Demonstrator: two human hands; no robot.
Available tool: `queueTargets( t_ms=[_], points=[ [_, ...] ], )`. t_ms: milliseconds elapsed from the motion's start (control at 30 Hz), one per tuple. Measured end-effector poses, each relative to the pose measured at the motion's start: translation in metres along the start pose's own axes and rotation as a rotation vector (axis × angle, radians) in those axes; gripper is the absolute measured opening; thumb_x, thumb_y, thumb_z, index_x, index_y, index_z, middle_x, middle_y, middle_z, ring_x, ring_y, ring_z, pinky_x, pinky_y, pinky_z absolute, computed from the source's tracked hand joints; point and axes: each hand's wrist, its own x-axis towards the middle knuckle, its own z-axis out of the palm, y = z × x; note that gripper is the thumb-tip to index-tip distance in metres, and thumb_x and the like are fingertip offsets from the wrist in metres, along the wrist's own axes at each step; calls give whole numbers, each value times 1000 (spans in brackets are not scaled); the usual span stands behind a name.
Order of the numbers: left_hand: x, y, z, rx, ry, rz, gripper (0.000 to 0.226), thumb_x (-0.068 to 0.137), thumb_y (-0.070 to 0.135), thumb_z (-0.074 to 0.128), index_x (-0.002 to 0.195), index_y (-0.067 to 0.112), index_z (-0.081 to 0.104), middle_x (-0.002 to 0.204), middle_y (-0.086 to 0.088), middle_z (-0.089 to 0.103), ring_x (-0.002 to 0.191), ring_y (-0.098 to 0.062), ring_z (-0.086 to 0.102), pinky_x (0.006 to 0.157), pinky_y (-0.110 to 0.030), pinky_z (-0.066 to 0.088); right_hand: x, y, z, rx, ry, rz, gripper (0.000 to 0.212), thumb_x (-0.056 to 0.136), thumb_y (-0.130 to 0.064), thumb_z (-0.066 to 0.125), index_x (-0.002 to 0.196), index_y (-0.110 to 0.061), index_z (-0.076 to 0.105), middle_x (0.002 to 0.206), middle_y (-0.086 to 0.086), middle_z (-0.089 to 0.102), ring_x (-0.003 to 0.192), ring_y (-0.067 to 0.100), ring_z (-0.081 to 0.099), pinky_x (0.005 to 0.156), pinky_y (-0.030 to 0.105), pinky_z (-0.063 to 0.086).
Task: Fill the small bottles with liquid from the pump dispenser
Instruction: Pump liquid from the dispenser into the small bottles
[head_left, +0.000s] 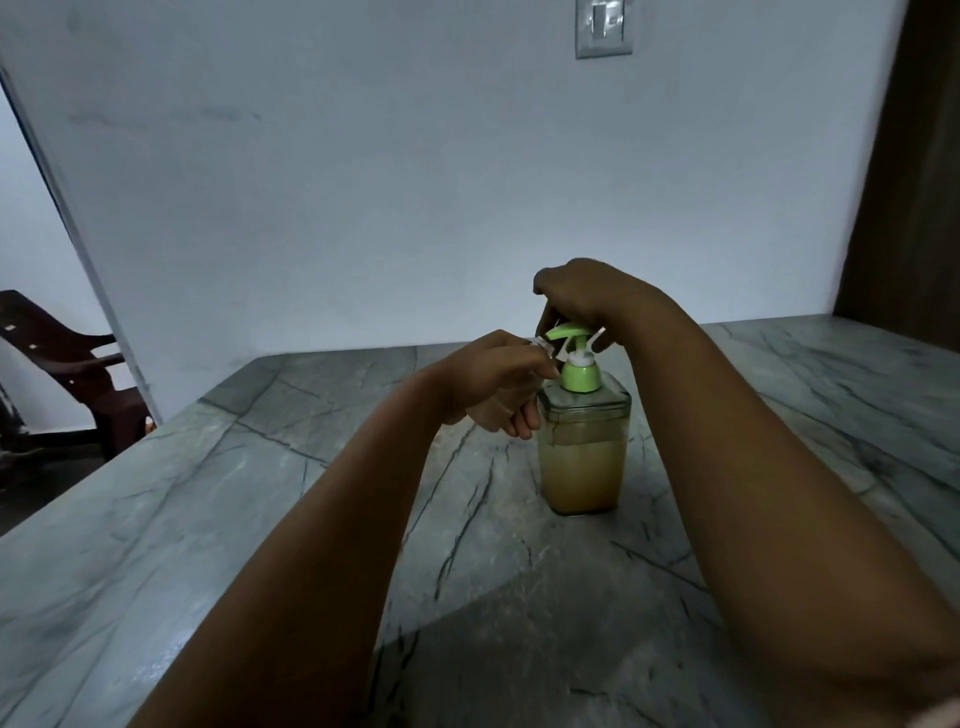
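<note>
My left fingers pinch 1 small bottle right under the green nozzle to catch the liquid; my right hand curls over the pump dispenser, which stands on the bench beneath my fingers, ready to press.

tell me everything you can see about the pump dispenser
The dispenser is a clear, squarish plastic bottle standing upright on the grey marbled table, well over half full of cloudy tan liquid. A light green collar and pump head with a white stem top it. The right hand rests on the pump head from above; the left hand holds something small and pale at the spout.
</note>
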Motion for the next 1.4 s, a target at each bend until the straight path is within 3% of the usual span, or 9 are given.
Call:
queueTargets(
  t_ms=[67,200,333,467,633,800,900,1200,1400],
  points=[
    [0,-1,0,-20,3,1,34,94,13,47,66,5,66,64,-22,64,52,-29,62,57,-31,51,0,-1,6,-53,-17,29,36,94,-9,35,113,14,55,100,27,61,85,39,62,71,38,51],
    [0,-2,1,-59,-9,-4,34,93,12,45,67,6,66,61,-20,64,49,-28,61,52,-28,51,-5,1,9,-77,-19,22,28,94,4,30,67,-2,32,73,19,32,51,23,30,50,23,29],
    [1,-1,1,-52,-5,-13,30,93,13,45,72,3,63,61,-18,64,50,-27,61,53,-28,51,-2,2,14,-121,8,-7,39,96,2,33,58,-9,29,62,8,32,50,16,30,58,25,36],
    [2,-2,0,-38,0,-16,27,94,13,45,74,5,63,62,-18,64,50,-27,61,55,-29,51,3,4,19,-167,-14,0,36,91,3,32,58,-9,33,61,7,35,49,19,30,49,26,33],
    [1,-1,0,-25,-4,-12,25,94,12,45,76,5,62,61,-17,65,51,-27,62,56,-30,51,-1,-2,11,-129,20,-48,12,102,-10,26,98,-5,36,73,10,37,88,23,40,79,34,38],
    [1,-2,0,-51,0,-20,24,94,13,44,79,4,61,61,-17,64,50,-26,62,52,-27,52,1,4,10,-184,-85,0,23,93,3,32,88,21,45,70,28,44,59,25,34,55,28,36],
    [1,-3,1,-57,1,-25,25,93,12,44,77,4,61,61,-18,64,50,-27,62,53,-27,51,-2,3,15,-260,-96,-15,22,91,1,33,70,-6,35,64,10,33,53,20,26,50,22,27],
    [2,-3,0,-41,-6,-14,22,95,13,44,84,5,61,63,-18,64,52,-27,62,54,-28,52,1,4,8,-145,-45,-29,33,98,-11,29,114,11,48,70,13,40,57,24,38,58,29,38],
    [3,-4,1,-49,1,-23,23,93,12,46,78,4,61,61,-18,63,50,-27,61,52,-27,52,4,6,16,-257,-93,-5,23,90,-7,36,70,-5,46,68,13,48,57,23,39,52,25,36]
  ],
)
